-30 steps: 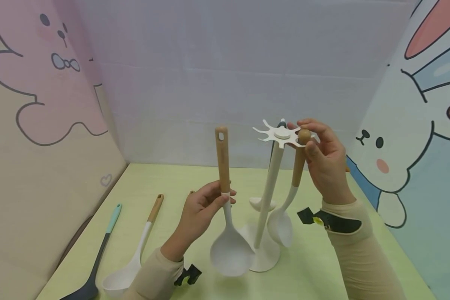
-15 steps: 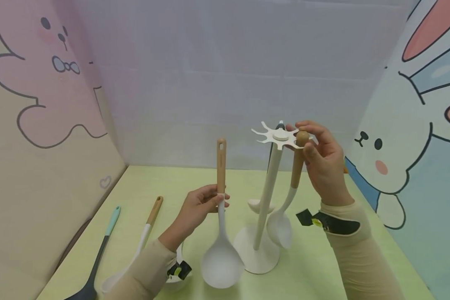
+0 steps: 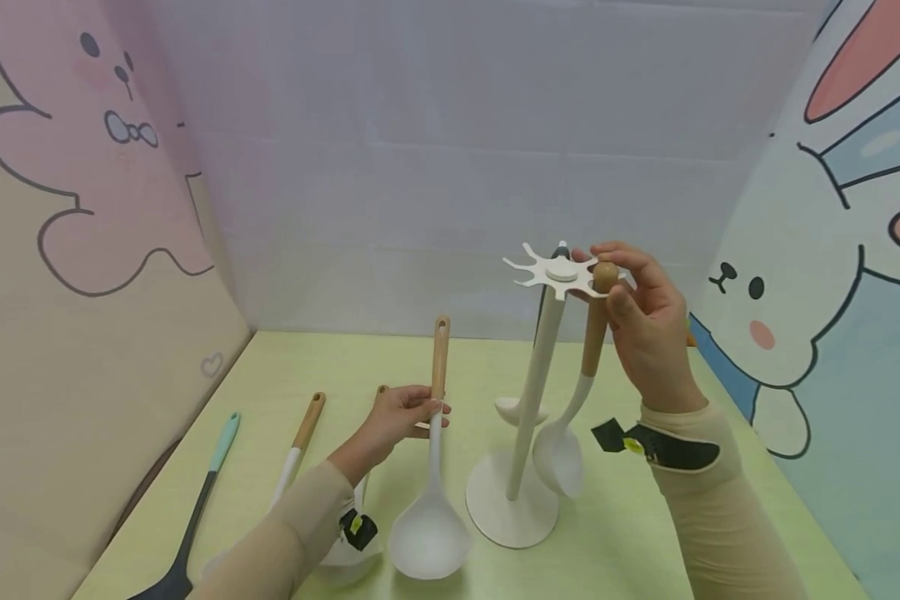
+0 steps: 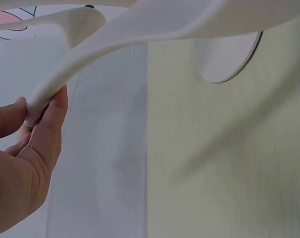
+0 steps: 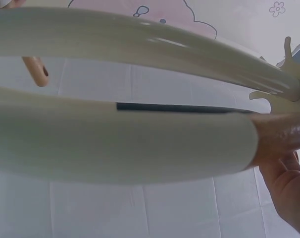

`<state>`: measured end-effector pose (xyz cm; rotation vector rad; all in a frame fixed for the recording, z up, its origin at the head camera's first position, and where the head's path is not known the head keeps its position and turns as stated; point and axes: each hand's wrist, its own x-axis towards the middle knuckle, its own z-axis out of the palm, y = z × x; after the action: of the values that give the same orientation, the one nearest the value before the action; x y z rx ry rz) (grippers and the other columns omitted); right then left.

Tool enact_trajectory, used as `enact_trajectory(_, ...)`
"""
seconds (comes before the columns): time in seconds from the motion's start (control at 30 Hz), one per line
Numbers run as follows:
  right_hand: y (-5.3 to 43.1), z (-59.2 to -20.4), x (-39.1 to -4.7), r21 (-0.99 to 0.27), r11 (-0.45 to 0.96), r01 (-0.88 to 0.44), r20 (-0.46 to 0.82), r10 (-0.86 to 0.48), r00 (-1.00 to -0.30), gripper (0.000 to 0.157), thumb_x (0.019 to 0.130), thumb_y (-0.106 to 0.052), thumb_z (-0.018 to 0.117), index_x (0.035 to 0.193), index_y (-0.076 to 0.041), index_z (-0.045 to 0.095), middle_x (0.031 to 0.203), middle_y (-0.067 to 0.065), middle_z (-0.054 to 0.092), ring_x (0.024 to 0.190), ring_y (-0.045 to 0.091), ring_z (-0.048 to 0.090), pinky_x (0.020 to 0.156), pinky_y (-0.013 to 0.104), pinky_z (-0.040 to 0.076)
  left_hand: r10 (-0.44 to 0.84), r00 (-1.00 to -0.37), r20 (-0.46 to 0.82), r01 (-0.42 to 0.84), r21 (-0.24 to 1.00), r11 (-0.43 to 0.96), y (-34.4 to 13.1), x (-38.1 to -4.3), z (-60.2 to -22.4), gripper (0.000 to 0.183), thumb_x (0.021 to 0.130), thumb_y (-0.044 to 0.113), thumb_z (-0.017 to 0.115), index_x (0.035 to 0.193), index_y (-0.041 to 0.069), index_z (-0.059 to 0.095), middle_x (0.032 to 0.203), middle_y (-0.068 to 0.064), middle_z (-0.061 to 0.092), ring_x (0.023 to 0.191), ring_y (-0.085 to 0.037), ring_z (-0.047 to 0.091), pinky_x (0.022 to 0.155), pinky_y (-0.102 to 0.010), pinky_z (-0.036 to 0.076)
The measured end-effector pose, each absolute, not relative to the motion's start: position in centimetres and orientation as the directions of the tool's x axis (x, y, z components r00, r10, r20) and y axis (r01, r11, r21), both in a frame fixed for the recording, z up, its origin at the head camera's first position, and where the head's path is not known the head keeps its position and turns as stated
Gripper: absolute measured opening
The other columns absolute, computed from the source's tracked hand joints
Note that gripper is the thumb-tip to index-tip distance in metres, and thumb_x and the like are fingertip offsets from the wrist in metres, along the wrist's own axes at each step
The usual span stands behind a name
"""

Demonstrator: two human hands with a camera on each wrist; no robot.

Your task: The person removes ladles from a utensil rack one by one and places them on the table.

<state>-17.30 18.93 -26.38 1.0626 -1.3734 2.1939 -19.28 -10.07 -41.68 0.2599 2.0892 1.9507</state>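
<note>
My left hand (image 3: 390, 421) pinches a large white ladle (image 3: 429, 542) at its neck, just below the wooden handle. Its handle leans away from me, and the broad bowl faces up left of the rack's base. In the left wrist view, thumb and fingers (image 4: 48, 124) close on the neck from two sides. A white utensil rack (image 3: 536, 383) stands on the table, with a star-shaped hook plate on top. My right hand (image 3: 648, 325) grips the upper end of another ladle's wooden handle (image 3: 594, 337) at the hook plate. That second ladle's white bowl (image 3: 558, 458) hangs beside the pole.
A dark utensil with a teal handle (image 3: 225, 442) lies at the far left. Next to it is a white one with a wooden handle (image 3: 311, 421), partly hidden by my left sleeve. Another white bowl (image 3: 348, 571) shows below my left wrist. A small white bowl (image 3: 510, 410) hangs behind the pole.
My left hand has lowered its ladle and moved it slightly left, away from the rack, and the handle has tipped back. My right hand stays at the hook plate.
</note>
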Motion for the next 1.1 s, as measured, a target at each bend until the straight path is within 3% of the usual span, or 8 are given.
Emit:
enact_trajectory(0.4,18.9,-26.5,-17.1,-0.625,-0.469,-0.624,0.737,-0.091,-0.669,0.041,0.089,-0.022,0.075,0.119,0.003,0.064,0.128,0.015,0.052,0.126,0.029,0.056,0.099,0.036,0.05,0.355,-0.914,-0.194,-0.149,0.977,0.152,-10.3,-20.2,-45.7,0.028,0.102,0.003,0.053,0.12,-0.018,0.057,0.108,-0.025,0.068,0.087,-0.018,0.071,0.076,-0.037,0.06)
enact_trajectory(1.1,18.9,-26.4,-17.3,-0.613,-0.48,-0.628,0.749,-0.1,-0.655,0.04,0.089,-0.022,0.074,0.118,0.003,0.064,0.127,0.014,0.052,0.125,0.029,0.057,0.099,0.036,0.051,0.315,-0.906,-0.283,-0.226,0.952,0.206,-10.1,-20.8,-47.8,0.026,0.102,0.002,0.053,0.114,-0.02,0.059,0.108,-0.03,0.066,0.088,-0.024,0.072,0.075,-0.035,0.06)
